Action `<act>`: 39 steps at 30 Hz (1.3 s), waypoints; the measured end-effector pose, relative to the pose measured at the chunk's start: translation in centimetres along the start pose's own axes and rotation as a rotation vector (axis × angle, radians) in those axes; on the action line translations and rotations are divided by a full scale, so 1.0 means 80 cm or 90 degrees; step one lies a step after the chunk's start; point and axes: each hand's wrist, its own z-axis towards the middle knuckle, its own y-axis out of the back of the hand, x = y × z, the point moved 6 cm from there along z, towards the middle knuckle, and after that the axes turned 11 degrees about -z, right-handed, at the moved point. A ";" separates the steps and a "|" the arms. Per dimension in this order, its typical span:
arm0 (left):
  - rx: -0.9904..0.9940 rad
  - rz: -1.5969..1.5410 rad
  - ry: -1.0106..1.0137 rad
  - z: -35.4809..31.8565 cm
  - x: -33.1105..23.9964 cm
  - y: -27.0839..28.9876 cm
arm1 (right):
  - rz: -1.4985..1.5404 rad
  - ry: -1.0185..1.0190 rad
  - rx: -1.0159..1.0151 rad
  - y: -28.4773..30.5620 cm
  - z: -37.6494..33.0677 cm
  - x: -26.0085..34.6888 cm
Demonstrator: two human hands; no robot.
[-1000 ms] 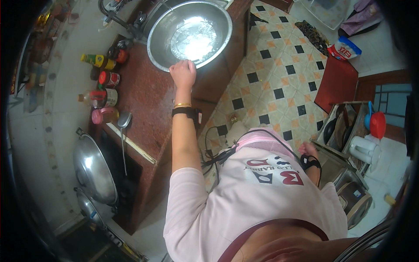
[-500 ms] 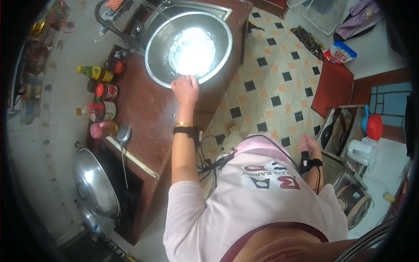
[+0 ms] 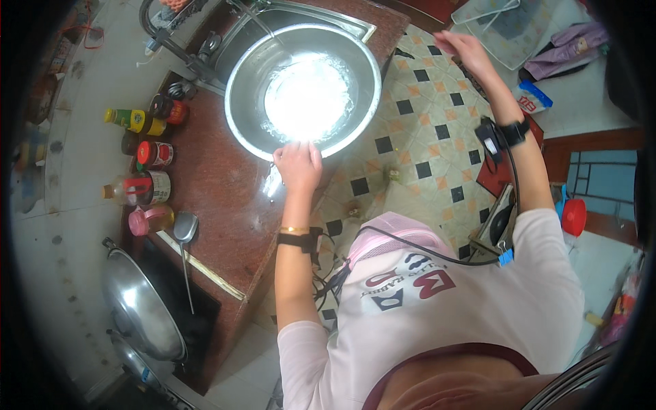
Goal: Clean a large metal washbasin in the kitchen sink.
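Metal basin [image 3: 246,113] across the sink [image 3: 359,26] and red-brown counter [image 3: 215,184], near rim pinched by the left hand [image 3: 298,167].
The right hand [image 3: 468,55] has risen and swung forward, fingers loosely extended, empty, above the patterned tile floor [image 3: 410,130]; the hold is thus one-handed. Bottles and jars [image 3: 140,123] line the tiled wall [image 3: 78,188].
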 end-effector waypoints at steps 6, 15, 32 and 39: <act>0.046 -0.016 0.084 -0.005 0.007 0.000 | -0.252 0.217 -0.022 -0.100 0.171 0.064; 0.012 -0.028 0.159 -0.009 0.014 0.009 | 0.042 0.420 -0.078 -0.096 0.176 0.198; -0.049 -0.036 0.128 -0.002 0.006 0.003 | -0.400 -0.593 0.500 0.006 -0.240 -0.487; -0.054 -0.056 0.093 0.008 0.003 0.003 | 0.020 -0.893 0.418 -0.008 -0.426 -0.631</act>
